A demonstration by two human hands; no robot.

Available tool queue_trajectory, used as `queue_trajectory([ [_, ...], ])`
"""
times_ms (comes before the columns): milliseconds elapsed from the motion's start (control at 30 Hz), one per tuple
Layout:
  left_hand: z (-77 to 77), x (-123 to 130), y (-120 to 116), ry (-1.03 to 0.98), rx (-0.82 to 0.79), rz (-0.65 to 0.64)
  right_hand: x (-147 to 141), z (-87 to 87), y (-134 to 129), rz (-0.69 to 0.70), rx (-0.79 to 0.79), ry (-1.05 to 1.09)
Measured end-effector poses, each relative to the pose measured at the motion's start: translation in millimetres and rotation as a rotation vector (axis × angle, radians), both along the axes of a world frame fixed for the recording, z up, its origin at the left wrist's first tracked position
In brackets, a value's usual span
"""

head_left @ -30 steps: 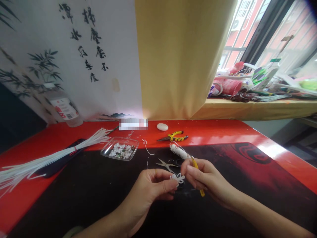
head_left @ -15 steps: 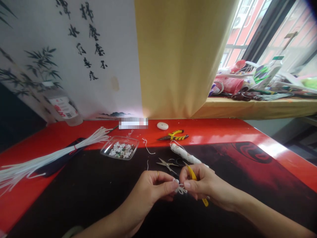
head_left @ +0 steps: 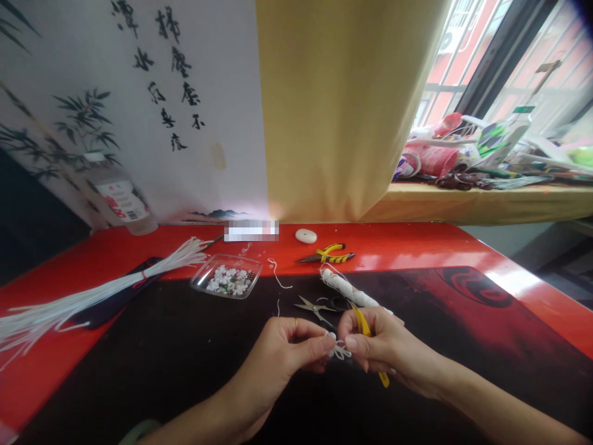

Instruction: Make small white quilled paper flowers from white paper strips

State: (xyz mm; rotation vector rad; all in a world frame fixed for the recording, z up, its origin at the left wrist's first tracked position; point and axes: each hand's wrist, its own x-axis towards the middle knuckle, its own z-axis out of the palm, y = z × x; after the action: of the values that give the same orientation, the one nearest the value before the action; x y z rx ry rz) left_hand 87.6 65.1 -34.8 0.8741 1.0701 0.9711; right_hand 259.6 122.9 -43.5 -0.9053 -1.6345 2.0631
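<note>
Between both hands, above the black mat (head_left: 222, 364), is a small looped knot of white cord (head_left: 341, 351). My left hand (head_left: 296, 349) pinches its left side between thumb and forefinger, where a small white piece shows at the fingertips. On the right side, thumb and fingertips of my right hand (head_left: 377, 340) close on the cord's loops. A slim yellow tool (head_left: 361, 321), perhaps tweezers, is tucked in my right hand, one end above the fingers and the other below the palm. Just beyond the hands lie small scissors (head_left: 315, 307) with spread blades and a roll of white cord (head_left: 349, 289).
A clear tray (head_left: 227, 281) holds white flower beads. Behind the mat lie yellow-and-black pliers (head_left: 327, 254) and an oval white object (head_left: 306, 236). A bundle of white cords (head_left: 115, 284) lies left, near a plastic bottle (head_left: 125, 201). Cord scraps (head_left: 278, 275) lie near the tray.
The hands stay almost in place with the cord between them; its loops show slightly more spread. The whole view has shifted a little.
</note>
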Motion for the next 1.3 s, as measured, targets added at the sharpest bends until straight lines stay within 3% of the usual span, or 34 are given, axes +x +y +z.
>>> queue_trajectory([
  [100,-1.8,-1.2,1.3,-0.031,-0.015,0.005,0.2,2.7,0.3,-0.069,0.206,-0.019],
  [233,-6.5,-1.5,1.8,-0.081,-0.052,-0.008,1.0,5.8,-0.7,-0.043,0.4,-0.063],
  [567,-7.3,-0.8,0.7,-0.056,-0.045,-0.014,2.8,6.7,2.5,0.057,0.408,-0.097],
  [767,-9.8,0.8,2.0,-0.067,-0.048,0.015,4.4,11.9,9.8,-0.031,0.416,-0.131],
  [900,-10.0,0.1,1.5,-0.021,-0.037,0.01,4.6,14.3,10.7,0.004,0.392,-0.17],
  [1100,-8.1,0.0,3.4,0.074,-0.013,0.032,4.5,6.8,8.7,0.004,0.494,-0.348],
  [1300,-9.3,-0.2,8.0,0.129,0.013,0.054,4.0,-1.8,8.8,0.02,0.43,-0.334],
])
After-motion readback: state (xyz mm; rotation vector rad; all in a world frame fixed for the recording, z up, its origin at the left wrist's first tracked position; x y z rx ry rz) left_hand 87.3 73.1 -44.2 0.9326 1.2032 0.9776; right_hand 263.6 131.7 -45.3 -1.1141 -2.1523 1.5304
